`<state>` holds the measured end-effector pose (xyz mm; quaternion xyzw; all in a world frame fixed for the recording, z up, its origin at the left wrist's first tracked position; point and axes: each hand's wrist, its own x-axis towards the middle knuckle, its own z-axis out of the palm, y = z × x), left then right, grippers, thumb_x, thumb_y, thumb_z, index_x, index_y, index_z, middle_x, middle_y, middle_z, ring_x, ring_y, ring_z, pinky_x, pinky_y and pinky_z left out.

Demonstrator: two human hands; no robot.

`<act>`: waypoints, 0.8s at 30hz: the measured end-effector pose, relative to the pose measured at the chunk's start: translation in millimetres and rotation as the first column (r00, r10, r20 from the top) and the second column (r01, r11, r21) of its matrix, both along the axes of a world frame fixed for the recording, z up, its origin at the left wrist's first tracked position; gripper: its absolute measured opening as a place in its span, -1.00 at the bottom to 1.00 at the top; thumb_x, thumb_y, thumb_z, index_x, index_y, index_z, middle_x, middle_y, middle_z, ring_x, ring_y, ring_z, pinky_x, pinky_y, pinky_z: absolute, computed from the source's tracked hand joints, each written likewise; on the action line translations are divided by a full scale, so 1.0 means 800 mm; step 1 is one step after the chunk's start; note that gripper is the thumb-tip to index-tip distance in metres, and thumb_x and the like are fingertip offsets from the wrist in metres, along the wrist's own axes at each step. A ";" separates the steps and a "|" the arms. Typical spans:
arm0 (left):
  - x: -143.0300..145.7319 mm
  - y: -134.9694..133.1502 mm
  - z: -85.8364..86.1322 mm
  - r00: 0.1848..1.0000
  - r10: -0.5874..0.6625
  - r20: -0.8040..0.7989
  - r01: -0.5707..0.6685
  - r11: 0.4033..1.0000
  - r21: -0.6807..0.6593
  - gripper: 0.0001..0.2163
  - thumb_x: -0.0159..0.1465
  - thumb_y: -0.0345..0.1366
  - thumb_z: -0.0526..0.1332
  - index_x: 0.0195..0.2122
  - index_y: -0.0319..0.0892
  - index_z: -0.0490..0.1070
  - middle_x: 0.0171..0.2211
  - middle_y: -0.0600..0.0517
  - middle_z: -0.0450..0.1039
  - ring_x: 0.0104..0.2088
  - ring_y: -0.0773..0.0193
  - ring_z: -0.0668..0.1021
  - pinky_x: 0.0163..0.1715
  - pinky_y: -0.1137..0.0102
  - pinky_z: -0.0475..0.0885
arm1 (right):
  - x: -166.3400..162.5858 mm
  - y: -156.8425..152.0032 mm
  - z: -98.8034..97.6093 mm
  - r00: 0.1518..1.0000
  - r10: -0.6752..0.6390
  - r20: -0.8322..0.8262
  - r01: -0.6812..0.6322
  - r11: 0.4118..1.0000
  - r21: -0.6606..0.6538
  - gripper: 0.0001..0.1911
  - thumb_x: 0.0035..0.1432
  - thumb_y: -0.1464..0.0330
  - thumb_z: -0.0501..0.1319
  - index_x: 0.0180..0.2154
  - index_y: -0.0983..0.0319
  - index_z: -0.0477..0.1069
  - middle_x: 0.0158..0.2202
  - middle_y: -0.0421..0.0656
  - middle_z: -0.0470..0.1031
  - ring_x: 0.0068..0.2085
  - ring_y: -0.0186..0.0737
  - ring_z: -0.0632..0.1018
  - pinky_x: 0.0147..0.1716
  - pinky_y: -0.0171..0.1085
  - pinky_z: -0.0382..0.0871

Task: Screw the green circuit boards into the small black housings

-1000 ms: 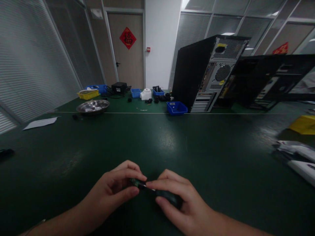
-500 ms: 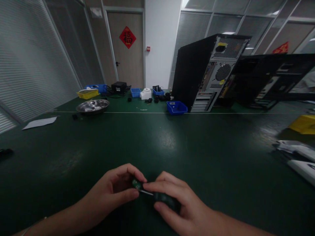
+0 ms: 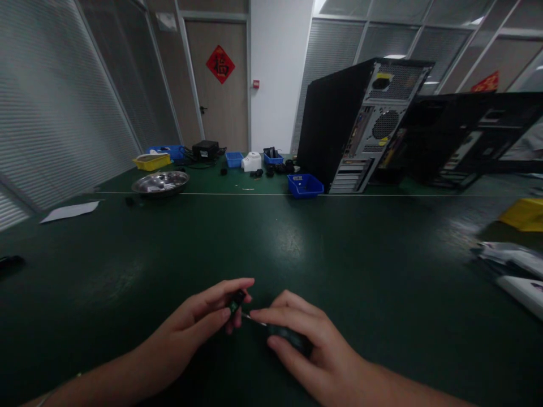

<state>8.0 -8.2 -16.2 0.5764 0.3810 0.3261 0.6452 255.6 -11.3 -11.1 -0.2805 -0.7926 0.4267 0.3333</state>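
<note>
My left hand [image 3: 199,322] pinches a small dark part with a green spot [image 3: 235,302] between thumb and fingertips, low over the green table [image 3: 275,243]. My right hand [image 3: 305,345] is wrapped round the dark handle of a small screwdriver [image 3: 282,333]. Its thin metal shaft points left, with the tip at the small part. Both hands meet near the table's front edge.
An upright black computer case [image 3: 356,124] stands at the back right, a blue bin [image 3: 304,185] by its base. Further left are a metal bowl [image 3: 160,182], a yellow tray [image 3: 151,162], more blue bins and a sheet of paper [image 3: 70,211]. White items [image 3: 515,271] lie at right.
My left fingers have stretched out and tilted the small part more upright. My right hand with the screwdriver shifted slightly toward me; the tip stays at the part.
</note>
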 end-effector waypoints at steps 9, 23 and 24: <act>0.009 -0.003 0.010 0.961 0.017 -0.274 0.046 0.974 0.223 -0.69 0.39 -0.28 0.12 0.14 0.07 0.37 -0.05 0.02 0.43 -0.07 0.18 0.49 -0.08 0.31 0.40 | -0.001 0.002 -0.005 0.999 -0.043 0.026 0.044 0.998 -0.033 -0.59 0.29 0.49 0.15 0.13 0.10 0.41 -0.18 -0.10 0.41 -0.19 -0.21 0.49 -0.20 -0.22 0.39; 0.004 -0.001 0.001 0.936 0.215 -0.279 -0.006 0.801 0.598 -0.64 0.26 -0.51 0.24 -0.04 0.13 0.53 -0.15 0.15 0.62 -0.13 0.30 0.62 -0.12 0.53 0.48 | -0.004 -0.001 -0.001 0.997 -0.074 0.008 0.074 0.997 -0.016 -0.65 0.27 0.49 0.15 0.07 0.19 0.47 -0.22 -0.07 0.45 -0.20 -0.20 0.51 -0.21 -0.22 0.40; 0.004 -0.001 0.001 0.940 0.220 -0.260 -0.019 0.796 0.605 -0.64 0.25 -0.52 0.26 -0.06 0.13 0.55 -0.16 0.16 0.63 -0.15 0.31 0.63 -0.13 0.54 0.49 | -0.004 -0.001 -0.001 0.997 -0.073 -0.001 0.073 0.997 -0.016 -0.65 0.28 0.49 0.15 0.07 0.18 0.47 -0.21 -0.07 0.45 -0.20 -0.20 0.52 -0.21 -0.23 0.40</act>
